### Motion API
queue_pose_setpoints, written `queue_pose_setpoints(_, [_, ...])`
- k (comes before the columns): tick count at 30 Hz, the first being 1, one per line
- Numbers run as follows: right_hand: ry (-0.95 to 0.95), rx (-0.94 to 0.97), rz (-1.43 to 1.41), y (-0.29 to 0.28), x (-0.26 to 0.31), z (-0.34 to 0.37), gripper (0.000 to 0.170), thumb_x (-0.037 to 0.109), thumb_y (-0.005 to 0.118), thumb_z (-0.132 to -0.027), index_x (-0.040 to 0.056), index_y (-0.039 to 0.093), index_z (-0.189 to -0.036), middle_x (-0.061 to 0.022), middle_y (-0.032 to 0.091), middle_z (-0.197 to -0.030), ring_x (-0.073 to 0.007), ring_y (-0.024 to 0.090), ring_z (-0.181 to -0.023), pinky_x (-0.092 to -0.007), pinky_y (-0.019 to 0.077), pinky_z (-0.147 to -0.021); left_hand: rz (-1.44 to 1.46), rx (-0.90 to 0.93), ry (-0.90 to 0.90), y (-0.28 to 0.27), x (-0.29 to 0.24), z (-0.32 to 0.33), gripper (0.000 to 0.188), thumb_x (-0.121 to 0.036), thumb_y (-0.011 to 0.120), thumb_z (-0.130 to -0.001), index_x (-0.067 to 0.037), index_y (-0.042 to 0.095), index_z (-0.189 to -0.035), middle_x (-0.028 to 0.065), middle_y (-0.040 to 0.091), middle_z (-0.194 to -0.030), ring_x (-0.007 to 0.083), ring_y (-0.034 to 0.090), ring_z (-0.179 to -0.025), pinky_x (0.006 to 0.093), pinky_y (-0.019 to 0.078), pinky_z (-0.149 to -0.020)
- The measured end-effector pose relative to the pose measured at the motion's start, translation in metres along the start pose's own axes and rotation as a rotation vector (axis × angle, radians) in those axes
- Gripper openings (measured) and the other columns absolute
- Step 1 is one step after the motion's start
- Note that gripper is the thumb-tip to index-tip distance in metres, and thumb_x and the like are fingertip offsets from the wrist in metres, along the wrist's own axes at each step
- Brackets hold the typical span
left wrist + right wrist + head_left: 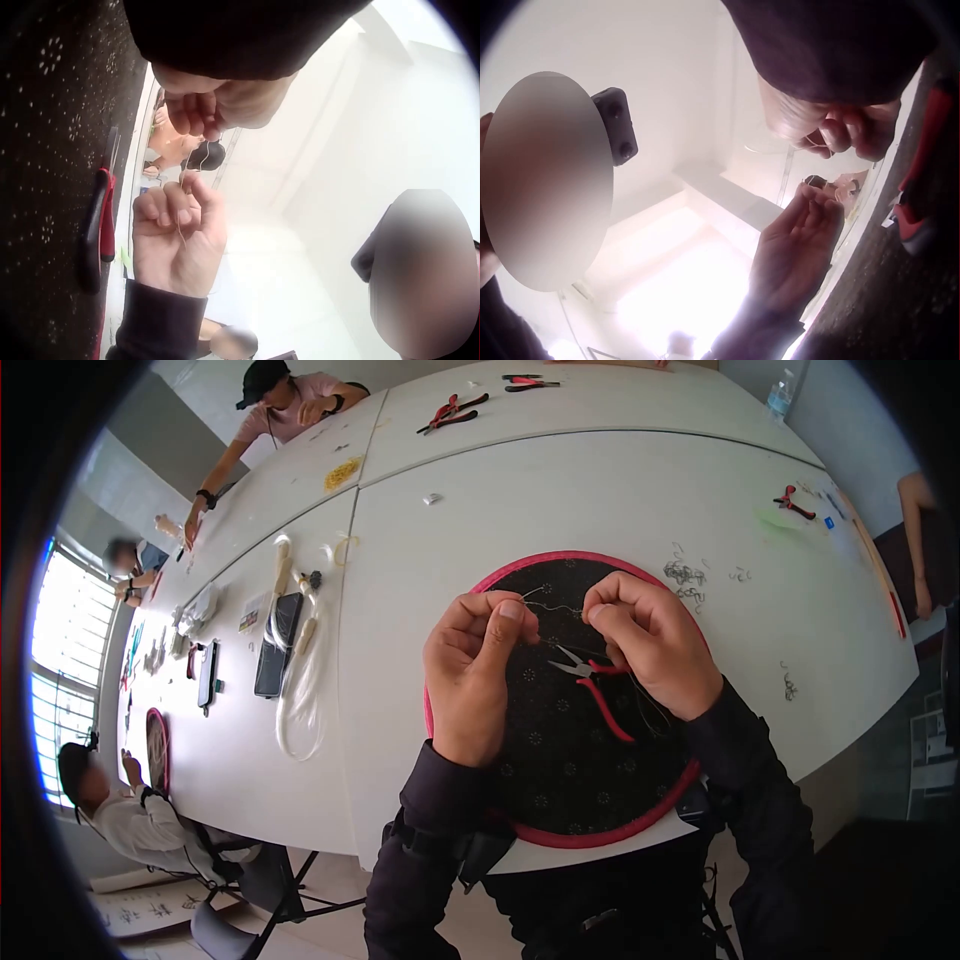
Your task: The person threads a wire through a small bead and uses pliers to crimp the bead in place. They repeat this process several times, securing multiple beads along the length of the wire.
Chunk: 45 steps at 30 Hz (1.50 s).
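Observation:
My left hand [475, 665] pinches a thin, slightly wavy wire [553, 607] between thumb and forefinger. On the other side my right hand [648, 640] pinches the same wire, its fingers curled in. The strand spans the short gap between the two hands, above a round black mat [570, 785] with a red rim. Red-handled pliers [608, 712] lie on the mat below the hands, their jaws apart and pointing up-left. In the left wrist view the wire [181, 229] trails down past the right palm. The pliers [107, 217] show there beside the hands.
Dark wire bits [685, 574] lie right of the mat. More pliers [452, 413] are at the far side, with another pair [795, 503] at the right. A phone [278, 645] and a pale fibre bundle [303, 700] lie left. Other people sit around the white table [400, 560].

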State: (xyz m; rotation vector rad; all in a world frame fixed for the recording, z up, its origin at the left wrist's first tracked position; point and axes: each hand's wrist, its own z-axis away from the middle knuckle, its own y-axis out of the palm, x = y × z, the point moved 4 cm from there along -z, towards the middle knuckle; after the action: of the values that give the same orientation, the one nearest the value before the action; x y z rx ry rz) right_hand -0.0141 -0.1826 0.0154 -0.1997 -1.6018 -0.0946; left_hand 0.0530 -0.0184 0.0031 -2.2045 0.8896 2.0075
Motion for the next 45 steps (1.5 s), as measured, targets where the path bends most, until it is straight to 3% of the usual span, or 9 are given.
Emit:
queue_pose_setpoints(6, [0.102, 0.089, 0.051, 0.001, 0.014, 0.004, 0.021, 0.02, 0.064, -0.095, 0.0001, 0.064, -0.09, 0.0068, 0.051, -0.061, 0.0, 0.042, -0.054, -0.0205, 0.035, -0.052, -0.008, 0.037, 0.011, -0.002, 0.001, -0.001, 0.015, -0.014, 0.059, -0.101, 0.001, 0.06, -0.102, 0.0059, 0.064, -0.088, 0.0126, 0.06, -0.082, 0.0266, 0.0478, -0.08])
queue_pose_setpoints(12, [0.041, 0.014, 0.118, -0.003, 0.006, 0.0, 0.02, 0.019, 0.066, -0.094, -0.0002, 0.066, -0.089, 0.0032, 0.057, -0.061, -0.0021, 0.051, -0.057, -0.0204, 0.0412, -0.056, -0.036, 0.061, -0.017, -0.002, 0.004, -0.001, 0.014, -0.014, 0.057, -0.102, -0.001, 0.059, -0.103, 0.0064, 0.062, -0.091, 0.0142, 0.058, -0.084, 0.0287, 0.0467, -0.081])
queue_pose_setpoints(15, [-0.179, -0.093, 0.223, -0.005, 0.001, -0.003, 0.017, 0.016, 0.065, -0.093, -0.0006, 0.066, -0.091, 0.0015, 0.059, -0.067, -0.0032, 0.053, -0.062, -0.0214, 0.0424, -0.058, -0.051, 0.068, -0.022, 0.0, 0.004, 0.0, 0.014, -0.014, 0.057, -0.102, -0.001, 0.059, -0.103, 0.0064, 0.062, -0.091, 0.0143, 0.058, -0.084, 0.0286, 0.0465, -0.081])
queue_pose_setpoints(24, [-0.008, 0.032, 0.133, -0.003, -0.001, -0.001, 0.014, 0.004, 0.051, -0.092, -0.0021, 0.064, -0.09, 0.0017, 0.056, -0.069, -0.004, 0.048, -0.06, -0.0236, 0.0401, -0.055, -0.159, 0.076, 0.0, 0.005, 0.003, 0.003, 0.015, -0.014, 0.058, -0.101, 0.0, 0.059, -0.102, 0.0063, 0.063, -0.09, 0.0132, 0.058, -0.083, 0.0272, 0.0466, -0.08])
queue_pose_setpoints(33, [-0.042, 0.054, 0.012, 0.005, 0.001, 0.002, 0.023, 0.018, 0.065, -0.096, -0.0043, 0.065, -0.09, 0.0021, 0.059, -0.067, -0.0011, 0.048, -0.06, -0.0196, 0.0382, -0.054, -0.195, 0.09, 0.038, 0.007, 0.003, 0.004, 0.014, -0.014, 0.059, -0.101, 0.001, 0.059, -0.101, 0.0059, 0.063, -0.089, 0.0124, 0.059, -0.082, 0.0264, 0.0471, -0.08])
queue_pose_setpoints(39, [-0.006, 0.133, -0.028, 0.006, 0.002, 0.003, 0.018, 0.013, 0.064, -0.096, -0.0044, 0.065, -0.092, 0.0028, 0.06, -0.069, 0.0002, 0.049, -0.062, -0.0185, 0.0389, -0.056, -0.196, 0.038, 0.034, 0.004, 0.003, 0.004, 0.015, -0.014, 0.06, -0.1, 0.001, 0.06, -0.101, 0.0063, 0.064, -0.089, 0.0128, 0.06, -0.081, 0.0265, 0.0475, -0.08])
queue_pose_setpoints(42, [-0.139, -0.065, -0.114, 0.001, 0.004, 0.001, 0.018, 0.014, 0.065, -0.096, -0.0036, 0.065, -0.092, 0.0038, 0.061, -0.07, 0.0005, 0.049, -0.063, -0.0183, 0.0389, -0.057, -0.185, 0.031, 0.019, 0.005, 0.002, 0.003, 0.015, -0.014, 0.062, -0.099, 0.001, 0.061, -0.101, 0.0076, 0.067, -0.089, 0.0128, 0.061, -0.081, 0.0263, 0.0483, -0.079])
queue_pose_setpoints(45, [-0.072, -0.1, -0.145, -0.002, 0.011, 0.003, 0.02, 0.016, 0.066, -0.096, -0.0035, 0.068, -0.096, 0.0032, 0.064, -0.073, 0.0006, 0.052, -0.065, -0.0173, 0.0398, -0.058, -0.224, 0.029, 0.027, 0.007, 0.001, 0.004, 0.016, -0.013, 0.064, -0.098, 0.002, 0.063, -0.102, 0.0089, 0.07, -0.091, 0.0117, 0.063, -0.082, 0.025, 0.0493, -0.079])
